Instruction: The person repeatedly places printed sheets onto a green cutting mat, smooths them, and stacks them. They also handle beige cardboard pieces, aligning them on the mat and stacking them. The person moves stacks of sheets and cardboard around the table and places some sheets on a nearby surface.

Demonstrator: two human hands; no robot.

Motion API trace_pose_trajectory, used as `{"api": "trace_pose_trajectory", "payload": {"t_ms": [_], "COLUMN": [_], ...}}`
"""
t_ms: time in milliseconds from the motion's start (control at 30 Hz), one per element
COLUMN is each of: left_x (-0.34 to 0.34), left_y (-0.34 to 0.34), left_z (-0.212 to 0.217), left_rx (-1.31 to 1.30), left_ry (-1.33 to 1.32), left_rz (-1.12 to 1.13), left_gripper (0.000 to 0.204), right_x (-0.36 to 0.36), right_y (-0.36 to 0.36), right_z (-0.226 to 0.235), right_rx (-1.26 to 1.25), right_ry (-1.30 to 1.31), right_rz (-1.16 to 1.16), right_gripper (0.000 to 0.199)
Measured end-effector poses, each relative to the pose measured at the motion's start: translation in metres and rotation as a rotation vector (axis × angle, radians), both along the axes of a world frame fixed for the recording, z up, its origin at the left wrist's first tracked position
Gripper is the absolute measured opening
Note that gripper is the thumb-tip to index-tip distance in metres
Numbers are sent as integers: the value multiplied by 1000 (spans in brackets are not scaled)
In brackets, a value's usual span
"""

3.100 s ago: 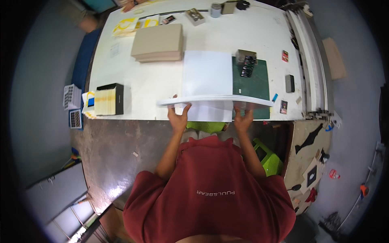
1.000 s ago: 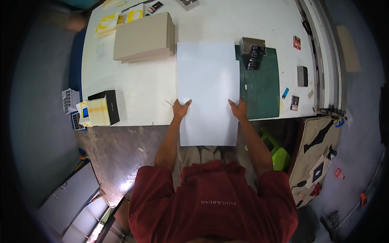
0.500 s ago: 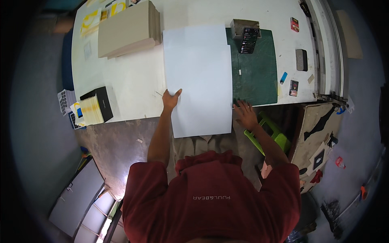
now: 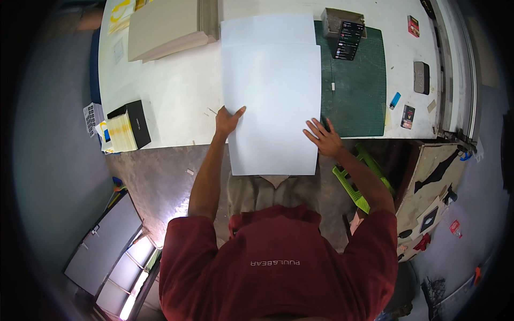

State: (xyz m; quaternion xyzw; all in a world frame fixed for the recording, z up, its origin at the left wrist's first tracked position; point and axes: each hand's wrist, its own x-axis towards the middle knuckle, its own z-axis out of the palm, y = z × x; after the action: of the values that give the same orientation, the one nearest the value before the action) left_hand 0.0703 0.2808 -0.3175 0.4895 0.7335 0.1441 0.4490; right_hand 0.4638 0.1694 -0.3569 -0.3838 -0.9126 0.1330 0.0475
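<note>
A large white sheet lies in front of me, its near end reaching past the table's edge over my lap. Beneath its far end shows a second white sheet. My left hand grips the top sheet's left edge, thumb on the upper face and the other fingers mostly hidden. At the right edge, my right hand rests with spread fingers, their tips on the sheet. A green cutting mat lies right of the sheets, partly covered by them.
A thick stack of grey-beige boards stands at far left. Nearer, a black box sits beside yellow-white papers. A phone leans on a small open box. A blue lighter and grey block lie right, beside a metal rail.
My right hand has come up from beside the sheet onto its right edge. The left hand keeps its hold on the left edge. The whole view has shifted slightly.
</note>
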Motion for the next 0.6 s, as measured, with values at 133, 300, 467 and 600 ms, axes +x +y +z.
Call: {"api": "trace_pose_trajectory", "payload": {"t_ms": [133,300,467,600], "left_x": [-22,-109,-169,-177], "left_y": [18,5,-30,-31], "left_z": [31,44,33,-17], "left_rx": [-87,125,336,568], "left_ry": [449,669,529,400], "left_rz": [-415,-690,-1307,-1249], "left_gripper": [66,65,105,101], "right_x": [-13,-41,-64,-85], "right_y": [-3,-9,-7,1], "right_z": [12,5,-5,-21], "right_rx": [-75,-62,-42,-65], "right_ry": [-27,-78,-176,-123], "right_rz": [-12,22,17,32], "right_gripper": [92,104,105,101]}}
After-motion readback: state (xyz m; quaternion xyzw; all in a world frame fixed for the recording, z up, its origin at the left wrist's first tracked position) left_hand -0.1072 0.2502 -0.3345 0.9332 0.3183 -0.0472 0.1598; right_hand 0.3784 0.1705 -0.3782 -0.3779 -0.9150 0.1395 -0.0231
